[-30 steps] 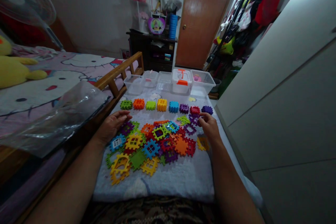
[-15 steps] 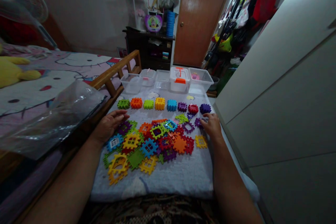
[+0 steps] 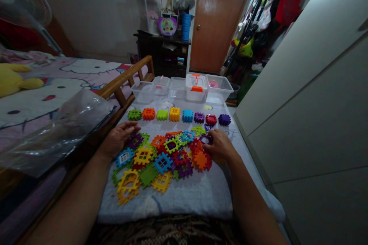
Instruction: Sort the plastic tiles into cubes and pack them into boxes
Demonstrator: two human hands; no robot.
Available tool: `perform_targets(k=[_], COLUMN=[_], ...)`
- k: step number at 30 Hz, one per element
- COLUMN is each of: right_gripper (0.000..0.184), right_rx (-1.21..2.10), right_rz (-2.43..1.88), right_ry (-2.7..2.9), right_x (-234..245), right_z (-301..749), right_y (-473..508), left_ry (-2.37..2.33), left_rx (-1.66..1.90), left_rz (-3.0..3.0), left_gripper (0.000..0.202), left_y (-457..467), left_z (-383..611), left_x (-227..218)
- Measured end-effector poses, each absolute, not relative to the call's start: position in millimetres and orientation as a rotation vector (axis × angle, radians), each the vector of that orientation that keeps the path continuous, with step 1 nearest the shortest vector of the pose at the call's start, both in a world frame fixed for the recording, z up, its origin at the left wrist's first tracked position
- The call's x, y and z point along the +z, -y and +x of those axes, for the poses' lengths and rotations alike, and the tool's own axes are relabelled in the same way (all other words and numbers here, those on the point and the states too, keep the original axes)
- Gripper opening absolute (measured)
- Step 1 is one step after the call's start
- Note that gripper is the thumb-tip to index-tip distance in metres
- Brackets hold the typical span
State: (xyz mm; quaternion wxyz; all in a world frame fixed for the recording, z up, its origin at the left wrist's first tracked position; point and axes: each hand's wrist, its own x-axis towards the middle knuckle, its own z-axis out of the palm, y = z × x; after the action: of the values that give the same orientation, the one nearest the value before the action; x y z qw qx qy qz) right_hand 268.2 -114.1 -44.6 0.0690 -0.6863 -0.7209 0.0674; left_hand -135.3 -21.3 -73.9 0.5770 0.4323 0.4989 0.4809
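Note:
A heap of interlocking plastic building blocks in several colours (image 3: 162,162) lies on the cloth-covered table. At its left edge rests my left hand (image 3: 119,139), fingers loosely stretched out and holding nothing, near a purple block (image 3: 135,141) and a blue window block (image 3: 124,157). My right hand (image 3: 221,144) reaches in at the heap's right side. Its thumb and bent fingers close around the edge of a purple block (image 3: 205,140), partly hidden by the hand. Orange and red pieces (image 3: 200,159) lie just below the fingertips. A small dark purple triangular piece (image 3: 208,127) lies above them.
Behind the heap runs a row of single-colour block stacks (image 3: 174,114). Clear plastic boxes (image 3: 220,89) stand along the far edge, one lidded with orange clips (image 3: 196,89). A wooden bed rail (image 3: 126,76) and plastic bag (image 3: 57,134) are left; a white cabinet (image 3: 301,95) is right.
My right hand has moved left from the table's right side to the heap, now covering most of the yellow window block there. My left hand has stayed nearly still.

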Motion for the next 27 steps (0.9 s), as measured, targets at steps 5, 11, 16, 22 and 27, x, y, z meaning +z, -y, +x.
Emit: perform_targets(k=[5,11,16,22,27], right_gripper=[0.025,0.024,0.028,0.025,0.029], right_rx=[0.234,0.383,0.504,0.506,0.283], right_rz=[-1.982,-1.708,-1.688,-1.746,-1.849], right_ry=[2.19,2.107,1.802,1.825,1.995], right_x=[-42,-50,-57,-61,-58], right_z=[270,280,292,300,303], right_y=[116,111,108,108,110], left_ry=[-1.162,-1.159,-1.146,-1.137,-1.15], left_rx=[1.132,1.128,1.142,1.133,1.133], left_rz=[1.012,1.01,1.004,0.989,0.996], left_gripper=[0.052,0.048,0.046,0.046,0.049], left_y=[20,20,19,19,21], left_z=[-137,-140,-141,-141,-139], left_x=[-76,-79,-81,-80,-77])
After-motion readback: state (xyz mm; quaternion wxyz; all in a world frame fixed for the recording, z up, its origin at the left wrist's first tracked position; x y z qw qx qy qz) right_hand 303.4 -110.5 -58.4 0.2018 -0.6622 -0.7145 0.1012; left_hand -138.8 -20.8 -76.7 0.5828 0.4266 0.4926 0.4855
